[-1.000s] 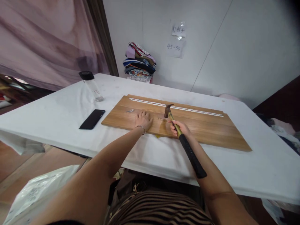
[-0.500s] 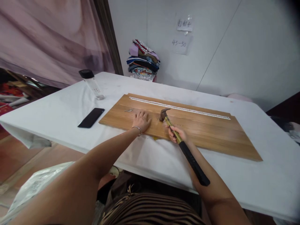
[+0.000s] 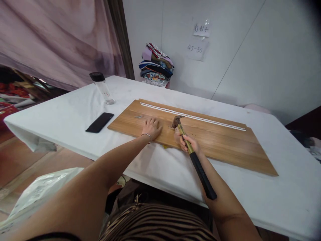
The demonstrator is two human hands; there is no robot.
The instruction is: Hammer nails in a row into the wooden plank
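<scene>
My right hand (image 3: pixel 188 144) is closed round the yellow-and-black handle of a claw hammer (image 3: pixel 200 170). Its rusty head is low over a wooden board (image 3: pixel 225 144), by a few small dark marks; whether it touches the wood I cannot tell. Flat on the board to the left, fingers stretched out, lies my left hand (image 3: pixel 152 128), a bracelet at the wrist. Just beyond it are several loose nails (image 3: pixel 139 116). Two white strips (image 3: pixel 193 116) run along the board's far side.
The board lies on a table with a white cloth (image 3: pixel 67 110). To its left are a black phone (image 3: pixel 99 122) and a clear bottle (image 3: pixel 105 90) with a black lid. Folded clothes (image 3: pixel 156 65) are stacked behind the table, against a wall with paper notes (image 3: pixel 197 50).
The view has shifted slightly. My right hand still grips the hammer, its head in nearly the same place over the board. The left hand stays flat on the wood.
</scene>
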